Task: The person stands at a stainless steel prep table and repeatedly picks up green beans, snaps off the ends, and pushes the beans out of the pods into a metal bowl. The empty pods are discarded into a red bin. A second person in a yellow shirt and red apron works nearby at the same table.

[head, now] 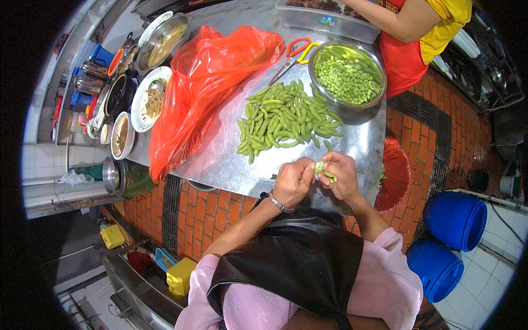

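Note:
Both my hands meet at the near edge of a metal table [264,171]. My left hand [293,181] pinches one end of a split green soybean pod [319,167]. On the other side, my right hand [340,175] has its fingers closed on the same pod, with pieces of green pod showing below them. A heap of whole green soybean pods [284,117] lies just beyond my hands. Shelled green beans [348,80] partly fill a steel bowl [381,88] beyond my right hand. Scissors [288,62] with red and yellow handles lie behind the heap.
A red plastic bag [218,70] covers the table's left part, beside bowls and plates of food. A clear plastic tub [326,20] stands at the back, next to a co-worker in yellow and red [443,20]. Below the right edge is a red-lined container [398,177]; blue barrels [451,220] stand farther right.

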The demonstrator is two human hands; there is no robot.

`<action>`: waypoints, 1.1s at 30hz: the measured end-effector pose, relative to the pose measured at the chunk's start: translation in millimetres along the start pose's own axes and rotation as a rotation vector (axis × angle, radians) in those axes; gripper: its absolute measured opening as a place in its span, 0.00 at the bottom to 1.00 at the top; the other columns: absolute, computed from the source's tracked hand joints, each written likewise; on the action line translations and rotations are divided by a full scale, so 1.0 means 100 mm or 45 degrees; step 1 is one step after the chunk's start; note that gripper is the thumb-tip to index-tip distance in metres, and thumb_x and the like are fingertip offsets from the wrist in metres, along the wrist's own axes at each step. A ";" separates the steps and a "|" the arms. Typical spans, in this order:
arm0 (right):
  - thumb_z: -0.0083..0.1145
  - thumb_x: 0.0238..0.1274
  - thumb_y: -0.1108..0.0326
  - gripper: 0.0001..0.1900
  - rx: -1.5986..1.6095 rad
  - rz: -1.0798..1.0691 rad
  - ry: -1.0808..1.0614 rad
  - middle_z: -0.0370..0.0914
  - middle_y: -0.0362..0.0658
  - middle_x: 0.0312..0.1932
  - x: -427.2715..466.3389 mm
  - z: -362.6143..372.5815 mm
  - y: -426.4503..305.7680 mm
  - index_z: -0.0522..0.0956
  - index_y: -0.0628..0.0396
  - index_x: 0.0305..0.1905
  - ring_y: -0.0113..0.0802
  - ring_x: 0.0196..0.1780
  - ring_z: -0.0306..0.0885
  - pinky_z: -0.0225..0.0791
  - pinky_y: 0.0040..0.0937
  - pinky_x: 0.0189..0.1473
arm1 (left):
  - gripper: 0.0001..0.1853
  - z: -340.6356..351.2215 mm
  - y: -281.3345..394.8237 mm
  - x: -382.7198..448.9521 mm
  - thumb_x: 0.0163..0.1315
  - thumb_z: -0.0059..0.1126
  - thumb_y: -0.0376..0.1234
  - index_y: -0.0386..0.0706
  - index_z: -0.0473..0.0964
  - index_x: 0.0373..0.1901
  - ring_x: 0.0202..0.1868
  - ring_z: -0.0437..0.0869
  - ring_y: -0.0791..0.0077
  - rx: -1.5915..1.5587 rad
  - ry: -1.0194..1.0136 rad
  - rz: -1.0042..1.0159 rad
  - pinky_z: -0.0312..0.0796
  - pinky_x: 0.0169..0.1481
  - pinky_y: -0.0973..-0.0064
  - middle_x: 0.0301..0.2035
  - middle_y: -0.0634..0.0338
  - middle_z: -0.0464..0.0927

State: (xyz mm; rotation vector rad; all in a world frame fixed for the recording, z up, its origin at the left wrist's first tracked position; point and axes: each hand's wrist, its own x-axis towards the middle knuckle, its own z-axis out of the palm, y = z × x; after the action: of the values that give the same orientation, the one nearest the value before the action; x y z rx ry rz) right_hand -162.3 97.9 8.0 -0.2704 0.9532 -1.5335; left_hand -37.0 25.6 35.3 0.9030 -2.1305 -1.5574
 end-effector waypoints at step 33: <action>0.55 0.48 0.73 0.08 -0.460 -0.002 -0.300 0.71 0.40 0.19 0.06 -0.06 -0.17 0.75 0.67 0.34 0.19 0.18 0.62 0.52 0.15 0.17 | 0.07 -0.07 0.01 -0.15 0.55 0.53 0.30 0.33 0.72 0.29 0.22 0.70 0.84 -0.709 -0.057 -0.292 0.64 0.27 0.86 0.21 0.63 0.73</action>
State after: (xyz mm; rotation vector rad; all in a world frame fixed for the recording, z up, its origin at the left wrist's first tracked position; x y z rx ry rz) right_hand -180.0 93.5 14.0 -0.6935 1.0352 -1.2902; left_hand -21.8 31.0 39.6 0.9319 -1.5157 -2.1461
